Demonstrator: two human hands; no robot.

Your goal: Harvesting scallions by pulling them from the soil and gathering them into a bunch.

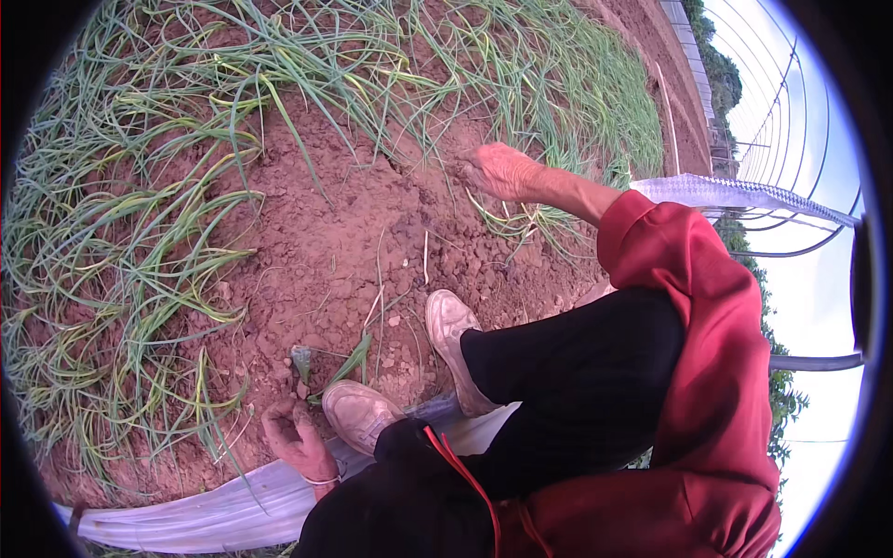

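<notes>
My right hand (pixel 506 173) reaches down to the reddish soil (pixel 335 230), beside green onion-like seedlings (pixel 593 104). Its fingertips are blurred and turned away, so whatever they may pinch is hidden. A small clump of the same green shoots (pixel 520 220) lies just below that hand. Low at the left, my left hand (pixel 298 439) rests near the ground by my shoe (pixel 363 415), thumb and fingers apart, with nothing seen between them. A bracelet circles that wrist. Just beyond its fingers are a small clod (pixel 302 389) and a bluish-green scrap (pixel 301 361).
Dense seedlings (pixel 125 279) with drooping leaves cover the bed at left and top. My other shoe (pixel 453 324) stands on the soil near dry stalks (pixel 426 258). White sheeting (pixel 202 506) edges the bed. Metal hoops (pixel 788 125) of a tunnel frame rise at right.
</notes>
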